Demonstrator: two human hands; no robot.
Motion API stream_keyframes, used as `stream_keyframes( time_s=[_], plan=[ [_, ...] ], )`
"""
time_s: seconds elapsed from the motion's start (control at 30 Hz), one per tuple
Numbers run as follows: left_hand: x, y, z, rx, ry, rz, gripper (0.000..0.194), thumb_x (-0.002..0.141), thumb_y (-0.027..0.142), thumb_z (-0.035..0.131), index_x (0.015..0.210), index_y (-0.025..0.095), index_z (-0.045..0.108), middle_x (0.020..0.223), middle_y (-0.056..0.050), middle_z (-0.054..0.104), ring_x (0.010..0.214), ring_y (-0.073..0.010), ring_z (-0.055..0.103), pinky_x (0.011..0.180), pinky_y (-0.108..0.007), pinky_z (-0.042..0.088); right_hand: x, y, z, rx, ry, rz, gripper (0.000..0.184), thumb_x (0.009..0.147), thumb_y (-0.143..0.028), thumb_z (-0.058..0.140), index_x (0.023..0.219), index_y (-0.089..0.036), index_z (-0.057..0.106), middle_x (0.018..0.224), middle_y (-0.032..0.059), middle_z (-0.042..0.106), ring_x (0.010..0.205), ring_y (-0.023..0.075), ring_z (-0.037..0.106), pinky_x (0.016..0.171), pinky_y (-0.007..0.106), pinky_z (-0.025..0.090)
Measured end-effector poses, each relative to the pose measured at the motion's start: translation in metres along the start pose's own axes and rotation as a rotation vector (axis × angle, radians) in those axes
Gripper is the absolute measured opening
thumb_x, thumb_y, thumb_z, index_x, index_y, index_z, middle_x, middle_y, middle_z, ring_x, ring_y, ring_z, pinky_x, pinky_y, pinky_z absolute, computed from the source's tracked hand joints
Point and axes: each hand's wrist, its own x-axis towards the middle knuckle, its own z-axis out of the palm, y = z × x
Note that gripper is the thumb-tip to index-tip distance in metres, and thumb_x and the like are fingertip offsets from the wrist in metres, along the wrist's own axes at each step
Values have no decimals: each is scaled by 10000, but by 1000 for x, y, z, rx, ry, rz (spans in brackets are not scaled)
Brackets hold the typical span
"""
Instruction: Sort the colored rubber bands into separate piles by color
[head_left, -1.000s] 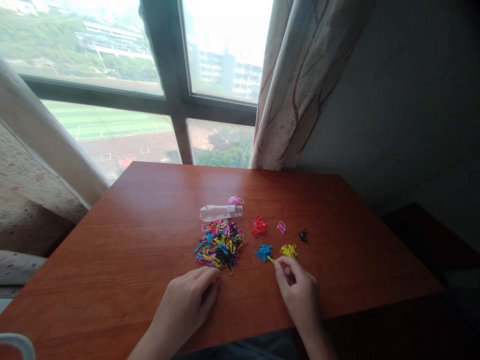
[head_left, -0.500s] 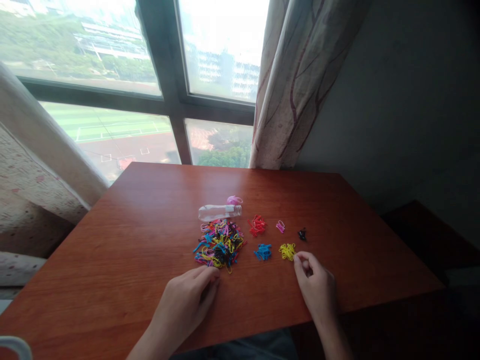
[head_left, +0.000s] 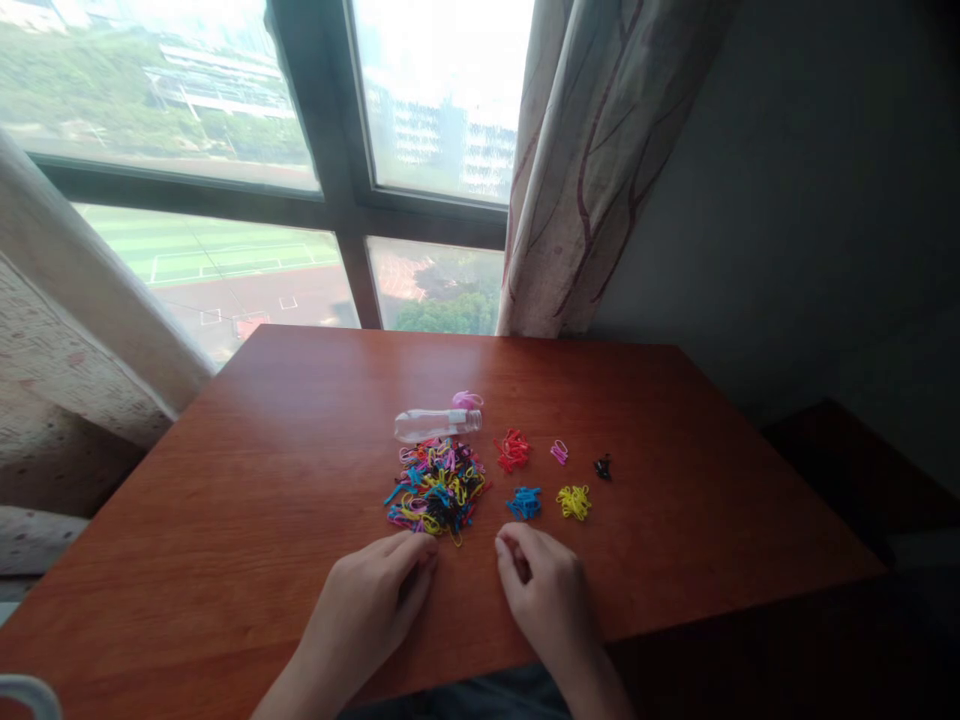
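A mixed heap of coloured rubber bands (head_left: pixel 439 487) lies on the brown table. My left hand (head_left: pixel 379 590) rests at the heap's near edge, its fingers curled closed; anything inside them is hidden. To the right, my right hand (head_left: pixel 544 580) is over the table with thumb and forefinger pinched, and I cannot make out anything between them. It is just below a small pile of blue rubber bands (head_left: pixel 523 502). Separate little piles of yellow bands (head_left: pixel 574 502), red bands (head_left: pixel 513 451), pink bands (head_left: pixel 559 452) and black bands (head_left: pixel 603 466) lie beyond.
Behind the heap a clear plastic bottle (head_left: pixel 427 426) lies on its side, with a pink item (head_left: pixel 468 399) beside its neck. The table (head_left: pixel 247 480) reaches to a window with curtains (head_left: pixel 577 180). A white curved object (head_left: pixel 30 690) shows at the lower left corner.
My right hand has moved left, from the yellow pile to a place below the blue pile, its fingers still pinched. My left hand stays by the mixed heap.
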Motion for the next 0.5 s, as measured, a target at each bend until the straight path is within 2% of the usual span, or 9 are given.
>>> stream_keyframes(
  time_s=[0.2, 0.37, 0.5],
  plan=[
    [-1, -1, 1, -10, -5, -13, 183, 951, 221, 446, 915, 237, 625, 839, -15, 724, 741, -173, 700, 641, -239, 493, 9, -22, 12, -31, -77, -76, 160, 900, -144, 504, 775, -217, 574, 682, -15, 638, 634, 138, 597, 600, 249, 304],
    [-1, 0, 1, -9, 2, -15, 180, 947, 219, 451, 909, 238, 625, 839, -16, 730, 737, -175, 705, 638, -240, 498, 12, -23, 13, -34, -93, -67, 151, 882, -125, 514, 776, -219, 566, 699, -21, 646, 649, 136, 600, 607, 250, 298],
    [0, 1, 0, -5, 56, -6, 199, 951, 239, 444, 925, 238, 641, 857, -20, 746, 732, -178, 717, 633, -242, 515, 12, -21, 12, -25, -93, -74, 146, 877, -130, 511, 774, -218, 566, 700, -18, 647, 647, 134, 597, 607, 246, 300]
  ],
)
